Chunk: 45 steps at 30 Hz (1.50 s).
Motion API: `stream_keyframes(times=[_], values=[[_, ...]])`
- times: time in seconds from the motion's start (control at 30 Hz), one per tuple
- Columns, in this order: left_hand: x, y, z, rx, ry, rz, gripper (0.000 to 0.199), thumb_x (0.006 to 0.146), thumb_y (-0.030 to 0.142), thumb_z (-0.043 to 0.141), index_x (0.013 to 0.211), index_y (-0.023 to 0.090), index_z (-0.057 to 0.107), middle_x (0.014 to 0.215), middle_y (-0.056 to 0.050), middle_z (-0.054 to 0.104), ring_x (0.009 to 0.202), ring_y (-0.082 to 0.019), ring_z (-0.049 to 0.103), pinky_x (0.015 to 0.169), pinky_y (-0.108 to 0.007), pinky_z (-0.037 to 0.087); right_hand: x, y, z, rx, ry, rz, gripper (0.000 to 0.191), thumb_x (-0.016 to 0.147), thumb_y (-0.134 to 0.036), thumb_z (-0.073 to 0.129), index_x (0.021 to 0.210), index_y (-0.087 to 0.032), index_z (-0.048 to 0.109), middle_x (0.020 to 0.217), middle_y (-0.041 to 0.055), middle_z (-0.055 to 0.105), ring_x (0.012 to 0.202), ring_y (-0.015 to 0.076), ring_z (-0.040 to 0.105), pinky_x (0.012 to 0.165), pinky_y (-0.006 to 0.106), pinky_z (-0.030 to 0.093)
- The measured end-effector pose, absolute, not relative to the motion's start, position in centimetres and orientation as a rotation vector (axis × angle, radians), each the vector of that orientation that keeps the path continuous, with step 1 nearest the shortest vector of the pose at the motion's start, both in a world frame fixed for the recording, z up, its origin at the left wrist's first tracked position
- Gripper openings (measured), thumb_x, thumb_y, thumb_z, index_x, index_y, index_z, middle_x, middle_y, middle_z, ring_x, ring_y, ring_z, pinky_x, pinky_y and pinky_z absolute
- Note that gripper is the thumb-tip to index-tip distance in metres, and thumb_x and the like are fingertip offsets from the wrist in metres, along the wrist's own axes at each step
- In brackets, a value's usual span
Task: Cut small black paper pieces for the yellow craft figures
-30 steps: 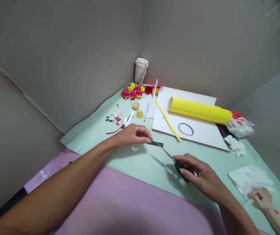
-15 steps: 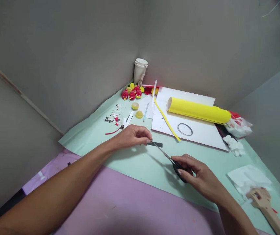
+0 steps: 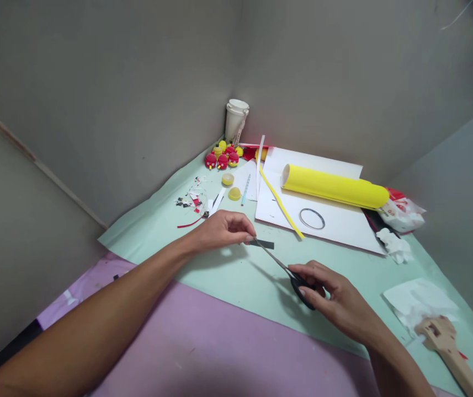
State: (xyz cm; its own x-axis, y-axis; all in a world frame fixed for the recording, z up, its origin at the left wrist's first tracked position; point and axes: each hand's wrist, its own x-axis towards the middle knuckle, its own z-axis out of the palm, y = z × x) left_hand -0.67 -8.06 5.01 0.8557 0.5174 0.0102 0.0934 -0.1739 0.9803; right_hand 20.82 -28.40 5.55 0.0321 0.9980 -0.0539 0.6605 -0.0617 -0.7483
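My right hand [image 3: 327, 292] grips the black handles of a pair of scissors [image 3: 272, 255], whose blades point up and left. My left hand [image 3: 228, 230] is closed in a pinch right at the blade tips; whatever its fingertips hold is too small to make out. Just behind the blades is a short black strip [image 3: 266, 244]. I cannot tell whether it touches the left fingers or only lies on the green sheet [image 3: 219, 278]. Beyond the left hand are white strips [image 3: 218, 202] and small black, red and white scraps [image 3: 192, 202].
Small red and yellow ball figures [image 3: 222, 161] stand by a white cup [image 3: 236, 118]. A yellow roll [image 3: 335, 186] and a dark ring [image 3: 312, 219] lie on white board [image 3: 273, 207]. At right is a beige glue gun [image 3: 443, 339]; a yellow strip [image 3: 281, 203] lies mid-table.
Almost nothing differs. The whole view has shifted very slightly, and both hands and the scissors keep nearly the same pose.
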Motion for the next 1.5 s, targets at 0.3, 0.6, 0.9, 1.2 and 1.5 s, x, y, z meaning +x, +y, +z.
stream_keyframes(times=[0.3, 0.6, 0.9, 1.2, 1.5], values=[[-0.64, -8.07, 4.77, 1.727, 0.459, 0.423, 0.012, 0.076, 0.025, 0.066, 0.084, 0.017, 0.069, 0.081, -0.003, 0.069, 0.076, -0.013, 0.061, 0.074, -0.03, 0.047, 20.66, -28.39, 5.53, -1.783, -1.673, 0.827, 0.029, 0.086, -0.025, 0.058, 0.113, -0.028, 0.066, 0.086, 0.0012, 0.056, 0.078, 0.0165, 0.056, 0.074, 0.03, 0.048], [-0.55, -8.08, 4.52, 1.705, 0.472, 0.427, 0.013, 0.075, 0.027, 0.067, 0.084, 0.017, 0.068, 0.08, -0.003, 0.069, 0.076, -0.014, 0.062, 0.072, -0.03, 0.047, 20.8, -28.38, 5.29, -1.768, -1.693, 0.79, 0.03, 0.086, -0.027, 0.058, 0.115, -0.028, 0.066, 0.087, 0.0026, 0.058, 0.077, 0.0173, 0.057, 0.073, 0.031, 0.049], [-0.48, -7.96, 4.36, 1.676, 0.441, 0.435, 0.014, 0.076, 0.027, 0.068, 0.085, 0.017, 0.068, 0.079, -0.002, 0.068, 0.074, -0.012, 0.061, 0.072, -0.028, 0.047, 20.62, -28.38, 5.24, -1.771, -1.659, 0.822, 0.03, 0.086, -0.025, 0.057, 0.115, -0.027, 0.066, 0.085, 0.0014, 0.055, 0.078, 0.0168, 0.056, 0.074, 0.031, 0.048], [-0.39, -8.08, 4.34, 1.651, 0.436, 0.453, 0.013, 0.076, 0.025, 0.069, 0.085, 0.016, 0.067, 0.079, -0.002, 0.068, 0.073, -0.012, 0.061, 0.071, -0.028, 0.047, 20.5, -28.38, 5.32, -1.766, -1.636, 0.835, 0.03, 0.086, -0.025, 0.057, 0.114, -0.028, 0.066, 0.084, 0.0011, 0.054, 0.077, 0.0167, 0.055, 0.072, 0.03, 0.047], [-0.41, -8.26, 4.52, 1.628, 0.442, 0.465, 0.015, 0.075, 0.025, 0.069, 0.086, 0.015, 0.067, 0.077, -0.002, 0.067, 0.071, -0.012, 0.06, 0.069, -0.027, 0.047, 20.21, -28.39, 5.11, -1.76, -1.597, 0.839, 0.03, 0.087, -0.025, 0.056, 0.115, -0.028, 0.066, 0.084, 0.0003, 0.052, 0.078, 0.016, 0.053, 0.073, 0.029, 0.045]])
